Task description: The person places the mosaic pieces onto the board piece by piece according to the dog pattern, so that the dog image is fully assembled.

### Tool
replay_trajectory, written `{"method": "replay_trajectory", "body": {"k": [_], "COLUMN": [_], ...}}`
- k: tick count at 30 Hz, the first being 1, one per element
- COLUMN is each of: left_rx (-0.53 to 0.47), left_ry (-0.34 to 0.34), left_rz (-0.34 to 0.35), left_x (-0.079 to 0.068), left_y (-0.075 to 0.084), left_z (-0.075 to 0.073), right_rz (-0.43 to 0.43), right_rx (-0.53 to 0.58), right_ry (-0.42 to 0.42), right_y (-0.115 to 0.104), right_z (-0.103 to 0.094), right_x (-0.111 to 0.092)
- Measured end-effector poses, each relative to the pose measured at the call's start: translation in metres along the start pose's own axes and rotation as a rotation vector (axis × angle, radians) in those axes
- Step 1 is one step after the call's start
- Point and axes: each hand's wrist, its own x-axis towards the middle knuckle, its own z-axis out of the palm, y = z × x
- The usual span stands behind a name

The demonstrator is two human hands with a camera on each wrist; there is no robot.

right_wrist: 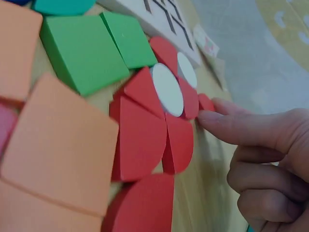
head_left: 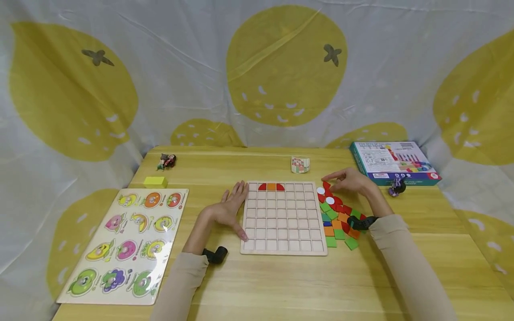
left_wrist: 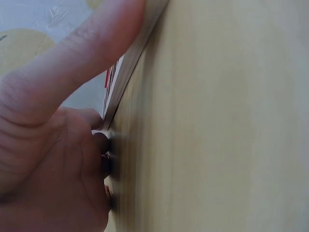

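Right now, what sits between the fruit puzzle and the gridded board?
The head view shows the left hand, touching the gridded board, plus its forearm and black wrist camera, with tabletop around them.

A: Layout?
B: Grid board (head_left: 282, 233) on table (head_left: 289, 285), three tiles (head_left: 271, 187) in its far row. Loose tiles (head_left: 343, 217) right, paper card (head_left: 300, 165) beyond.
A: Left?
B: Fruit puzzle (head_left: 106, 300); block (head_left: 155, 182) just past its far edge, figurine (head_left: 166, 161) farther.
A: Far right?
B: Box (head_left: 395, 162), second figurine (head_left: 396, 187) at its near edge.
A: Hands?
B: Left hand (head_left: 228, 211) along board's left edge, right hand (head_left: 349, 180) at loose tiles' far end.
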Motion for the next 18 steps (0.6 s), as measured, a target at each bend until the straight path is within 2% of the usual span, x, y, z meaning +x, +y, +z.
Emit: {"method": "replay_trajectory", "body": {"k": [4, 9, 12, 15, 18], "left_rx": [0.003, -0.002, -0.005, 0.003, 0.011], "left_ry": [-0.004, 0.005, 0.004, -0.004, -0.006], "left_rz": [-0.004, 0.01, 0.009, -0.008, -0.018], "left_x": [0.0, 0.001, 0.002, 0.002, 0.002], "left_y": [0.0, 0.002, 0.002, 0.002, 0.002], "left_z": [0.0, 0.0, 0.0, 0.0, 0.0], "right_rz": [-0.007, 0.012, -0.007, -0.034, -0.063], "right_rx": [-0.078, -0.116, -0.136, -0.104, -0.02], "right_ry": [0.051, 0.125, 0.177, 0.217, 0.221], "right_y": [0.003, 0.008, 0.005, -0.009, -0.034], "right_z": [-0.002, -0.003, -0.002, 0.005, 0.024], "right_x": [0.001, -0.006, -0.011, -0.015, -0.013]}}
